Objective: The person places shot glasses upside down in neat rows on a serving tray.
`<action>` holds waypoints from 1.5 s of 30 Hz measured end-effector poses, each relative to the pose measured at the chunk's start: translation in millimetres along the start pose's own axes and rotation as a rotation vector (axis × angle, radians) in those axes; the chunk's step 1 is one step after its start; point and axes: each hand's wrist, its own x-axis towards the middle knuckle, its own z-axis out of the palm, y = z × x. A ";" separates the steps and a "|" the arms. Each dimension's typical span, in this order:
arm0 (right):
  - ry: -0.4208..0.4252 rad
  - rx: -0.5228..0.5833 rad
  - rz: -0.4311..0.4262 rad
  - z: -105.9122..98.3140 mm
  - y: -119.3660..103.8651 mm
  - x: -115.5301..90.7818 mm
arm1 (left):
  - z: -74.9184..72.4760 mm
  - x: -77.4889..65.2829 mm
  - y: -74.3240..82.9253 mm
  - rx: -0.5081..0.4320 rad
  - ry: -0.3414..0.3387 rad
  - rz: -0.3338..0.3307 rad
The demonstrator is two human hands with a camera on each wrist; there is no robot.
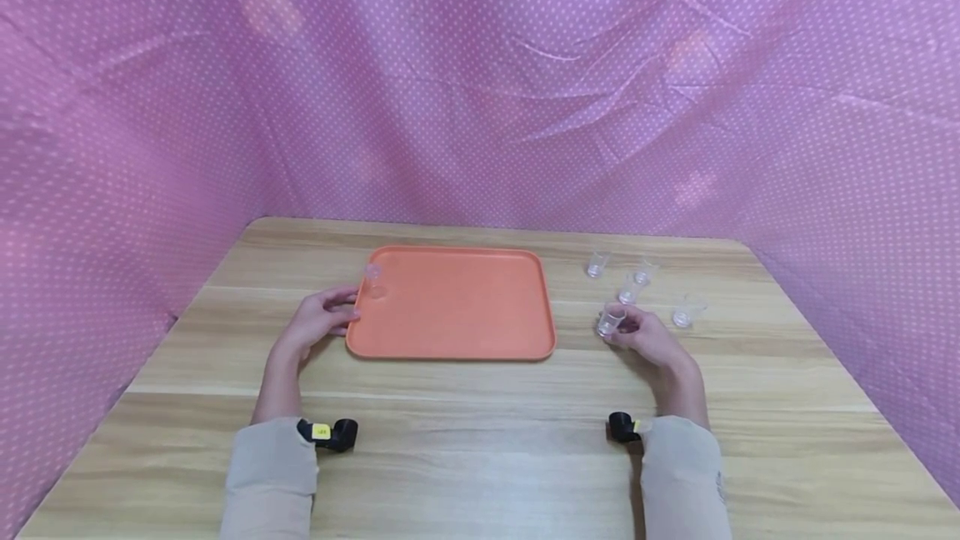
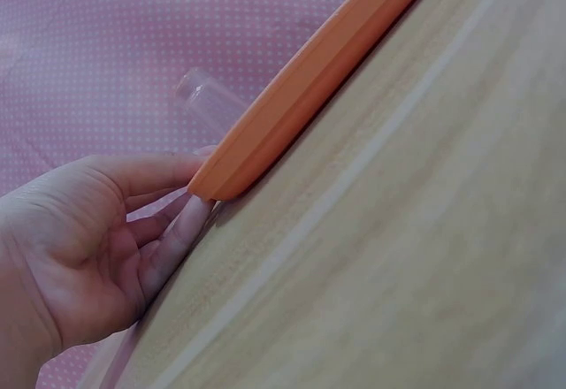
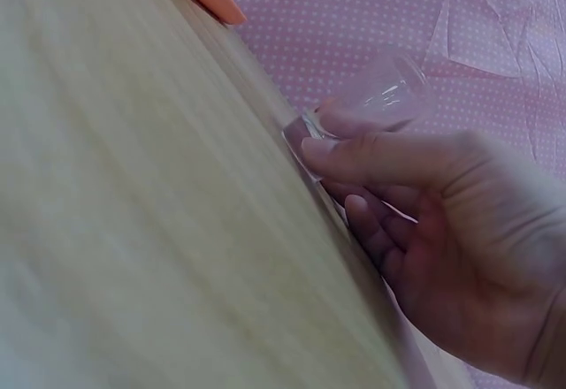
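Observation:
My left hand (image 1: pixel 318 319) grips the left edge of an orange tray (image 1: pixel 457 307), thumb over the rim and fingers at its side and underside. On the tray near that hand stands a clear shot glass (image 2: pixel 212 102), seemingly with its narrow end up. Over on the right, my right hand (image 1: pixel 651 336) pinches another clear shot glass (image 1: pixel 611 320) low near its thick base. That glass is upright, at or just above the table; the right wrist view does not settle which. Thumb and fingers (image 3: pixel 354 159) lie on either side of its base.
Several more clear shot glasses stand beyond and beside my right hand, among them a far one (image 1: pixel 597 264), a near one (image 1: pixel 627 291) and one to the right (image 1: pixel 687 312). Pink dotted cloth (image 1: pixel 480 107) hangs around the wooden table (image 1: pixel 465 448).

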 end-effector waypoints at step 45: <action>0.060 0.002 -0.180 52.6 -54.3 33.4 | 0.1 -1.6 -1.2 -0.028 -0.020 0.038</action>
